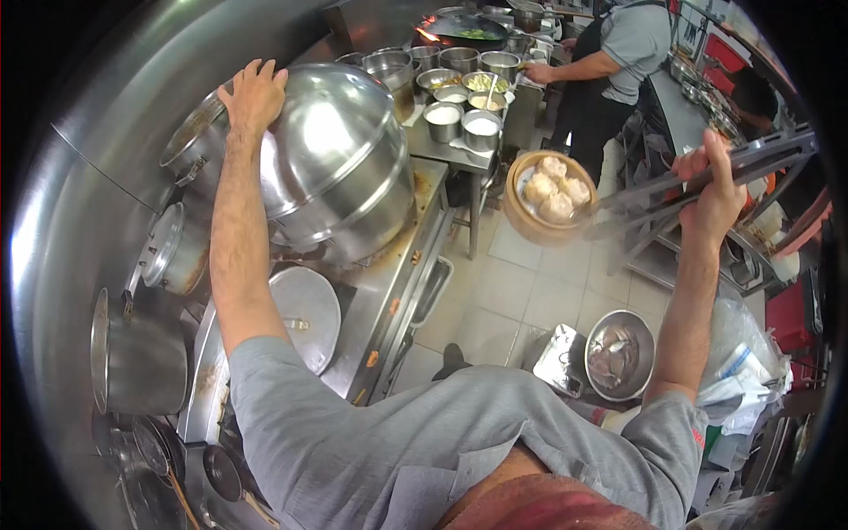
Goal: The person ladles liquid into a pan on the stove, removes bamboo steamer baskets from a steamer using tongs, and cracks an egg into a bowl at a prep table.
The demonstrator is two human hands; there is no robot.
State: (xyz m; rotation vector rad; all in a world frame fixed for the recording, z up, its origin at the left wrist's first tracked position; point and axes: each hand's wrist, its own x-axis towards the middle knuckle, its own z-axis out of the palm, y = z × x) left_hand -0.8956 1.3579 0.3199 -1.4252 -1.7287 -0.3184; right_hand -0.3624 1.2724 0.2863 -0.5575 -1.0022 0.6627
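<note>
My left hand (253,99) lies at the top left of a domed metal lid (331,115), its fingers spread; what is under the palm is hidden. The lid covers a large steamer pot (371,208) on the stove. My right hand (714,196) is closed around long metal tongs (649,199), which are blurred by motion. The tongs' far end meets the rim of a round bamboo steamer basket (521,216), held up over the floor. Several pale dumplings (555,190) sit inside the basket.
Several metal containers (481,124) stand on the counter ahead, near a flaming wok (459,34). A co-worker (632,53) stands beyond. A metal bowl (620,353) is low by my right side. A flat lid (305,318) and pots (141,353) are at left.
</note>
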